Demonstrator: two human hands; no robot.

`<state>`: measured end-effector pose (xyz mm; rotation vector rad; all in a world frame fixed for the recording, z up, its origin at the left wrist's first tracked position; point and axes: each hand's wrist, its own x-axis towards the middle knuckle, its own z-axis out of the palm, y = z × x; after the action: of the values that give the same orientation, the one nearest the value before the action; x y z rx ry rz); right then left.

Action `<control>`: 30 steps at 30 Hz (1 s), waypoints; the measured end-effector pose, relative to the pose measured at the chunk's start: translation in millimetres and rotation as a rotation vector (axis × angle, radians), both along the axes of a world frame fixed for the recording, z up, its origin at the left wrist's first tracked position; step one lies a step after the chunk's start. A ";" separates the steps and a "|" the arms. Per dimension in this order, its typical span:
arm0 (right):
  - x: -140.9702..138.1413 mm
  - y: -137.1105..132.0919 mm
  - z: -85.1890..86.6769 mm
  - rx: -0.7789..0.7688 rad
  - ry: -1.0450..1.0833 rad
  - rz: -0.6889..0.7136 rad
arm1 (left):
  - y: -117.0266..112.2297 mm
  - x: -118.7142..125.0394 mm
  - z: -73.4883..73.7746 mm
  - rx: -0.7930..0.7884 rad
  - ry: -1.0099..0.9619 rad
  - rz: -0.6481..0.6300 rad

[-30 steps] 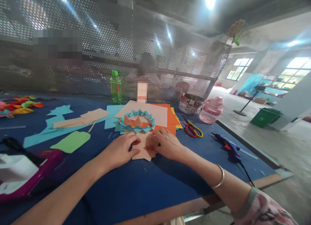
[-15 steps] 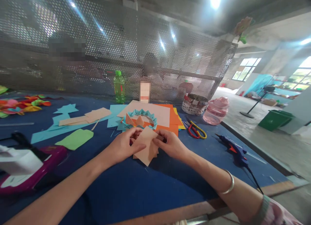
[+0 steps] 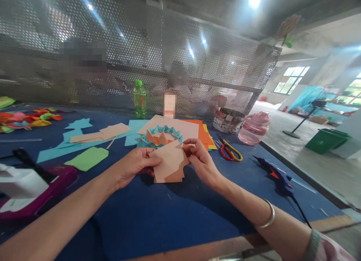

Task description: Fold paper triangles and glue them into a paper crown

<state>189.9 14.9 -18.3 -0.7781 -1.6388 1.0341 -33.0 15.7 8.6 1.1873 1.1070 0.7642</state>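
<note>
- A dark blue table (image 3: 158,223) fills the near scene, backed on the far side by a perforated grey metal screen (image 3: 180,39).
- Far of the hands lie stacked orange card sheets (image 3: 201,131), topped by a ring of folded teal paper points (image 3: 163,132).
- A layered peach card shape (image 3: 169,163) sits just above the table, near the middle: light, fairly stiff, creasable, best held by its edges.
- The left hand (image 3: 135,165) pinches the shape's left edge in a closed grip.
- The right hand (image 3: 201,161) curls against its right edge; whether that grip is clenched is hard to tell.
- To the right lie a blue glue gun (image 3: 278,178) and red-and-yellow-handled scissors (image 3: 229,152).
</note>
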 end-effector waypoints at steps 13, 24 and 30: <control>-1.8 -4.3 7.5 0.097 -0.240 -0.044 | -1.5 2.0 1.5 0.079 -0.003 -0.051; -2.7 2.9 -2.8 -0.080 -0.086 -0.220 | -3.8 5.1 0.2 0.152 -0.079 -0.098; -3.9 1.6 -3.2 -0.100 -0.059 -0.225 | -5.2 10.9 -4.1 0.247 0.104 -0.052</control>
<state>186.0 16.5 -21.5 -1.0427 -1.5170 0.9447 -22.1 10.5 4.5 1.4730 1.0843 0.8235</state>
